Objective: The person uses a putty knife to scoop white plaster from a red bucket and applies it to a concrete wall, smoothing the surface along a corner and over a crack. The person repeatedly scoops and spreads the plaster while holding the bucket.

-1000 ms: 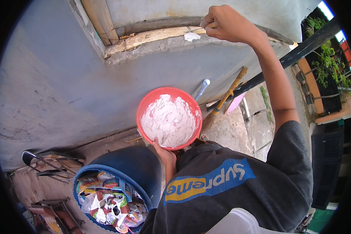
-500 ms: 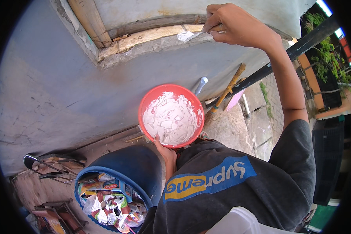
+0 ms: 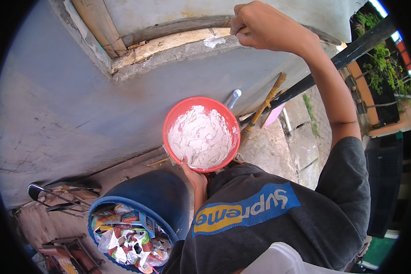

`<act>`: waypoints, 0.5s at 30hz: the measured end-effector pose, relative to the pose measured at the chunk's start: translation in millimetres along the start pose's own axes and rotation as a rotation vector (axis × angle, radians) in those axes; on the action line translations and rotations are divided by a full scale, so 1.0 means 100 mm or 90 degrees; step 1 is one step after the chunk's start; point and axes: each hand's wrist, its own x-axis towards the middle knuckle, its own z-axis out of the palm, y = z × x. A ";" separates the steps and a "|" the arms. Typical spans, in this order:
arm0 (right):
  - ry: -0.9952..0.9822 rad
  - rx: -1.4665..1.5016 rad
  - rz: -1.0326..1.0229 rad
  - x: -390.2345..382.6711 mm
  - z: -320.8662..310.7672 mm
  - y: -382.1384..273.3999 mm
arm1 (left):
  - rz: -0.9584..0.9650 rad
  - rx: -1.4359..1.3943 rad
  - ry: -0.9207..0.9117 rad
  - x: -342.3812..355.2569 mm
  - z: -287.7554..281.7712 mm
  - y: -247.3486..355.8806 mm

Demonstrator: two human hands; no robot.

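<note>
L hand: clamped on near rim of red bowl, thumb over edge; other fingers mostly hidden.
Red bowl: approx. centre, betw. grey wall & person's dark shirt; mouth in full view.
White paste: inside bowl, surface ridged.
R hand: far side, above the ledge; fingers together, clamped on tan tool handle; blade can't be made out.
White patch: on rough ledge, just L of R hand.
Wooden frame: far L, meeting ledge.
Blue bin: near L, w/ crumpled wrappers.
Pale pipe & yellowish stick: R of bowl, pipe nearer it.
</note>
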 end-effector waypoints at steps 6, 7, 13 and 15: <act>0.206 0.046 0.019 -0.42 0.06 -0.18 | 0.011 -0.016 0.000 -0.03 0.03 0.02; 0.240 0.061 0.037 -0.48 0.09 -0.17 | 0.007 -0.014 -0.002 -0.02 0.03 0.02; 0.335 0.177 0.147 -0.68 0.64 -0.45 | 0.012 -0.022 -0.004 0.03 -0.03 0.04; 0.342 0.213 0.187 -0.70 0.73 -0.59 | 0.014 -0.013 -0.003 0.02 0.00 0.08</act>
